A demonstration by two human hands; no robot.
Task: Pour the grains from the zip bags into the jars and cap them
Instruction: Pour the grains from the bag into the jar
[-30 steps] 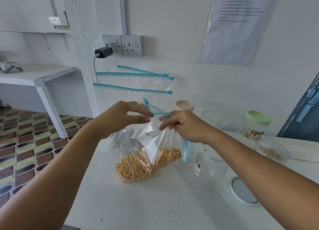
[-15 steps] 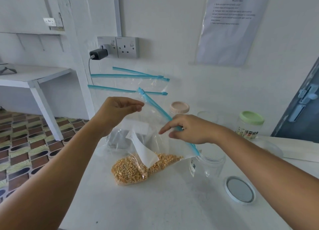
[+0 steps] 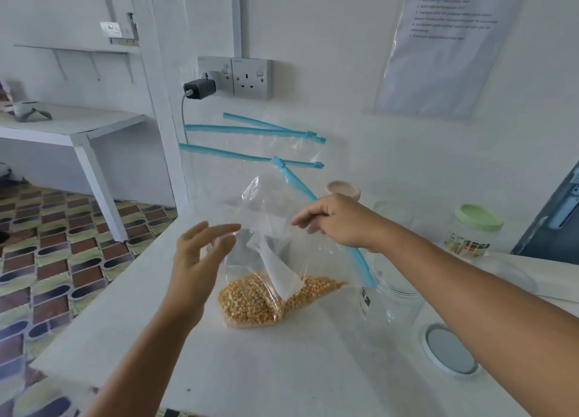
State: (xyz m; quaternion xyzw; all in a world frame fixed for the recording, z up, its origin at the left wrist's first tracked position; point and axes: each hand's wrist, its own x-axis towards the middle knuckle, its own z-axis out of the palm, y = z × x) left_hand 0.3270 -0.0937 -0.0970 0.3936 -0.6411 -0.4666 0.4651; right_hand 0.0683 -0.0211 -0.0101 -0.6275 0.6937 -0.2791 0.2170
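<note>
A clear zip bag point(image 3: 269, 216) with a blue zip strip stands on the white table point(image 3: 282, 369), yellow grains point(image 3: 250, 300) heaped in its bottom around a white paper slip. My right hand point(image 3: 338, 222) pinches the bag's upper edge by the zip strip. My left hand point(image 3: 197, 260) hovers just left of the bag with fingers spread and relaxed, holding nothing. An open clear jar point(image 3: 394, 294) stands right of the bag, partly behind it. Its grey-blue lid point(image 3: 451, 351) lies flat on the table further right.
More clear zip bags with blue strips point(image 3: 250, 131) lean on the wall behind. A pink-lidded jar point(image 3: 343, 189), an open clear jar point(image 3: 393, 213) and a green-lidded jar point(image 3: 474, 231) stand at the back right. The table's left edge drops to a tiled floor.
My left hand has let go of the bag's top corner and dropped lower, its fingers opening. The bag's mouth now stands wider. My right hand still pinches the zip edge.
</note>
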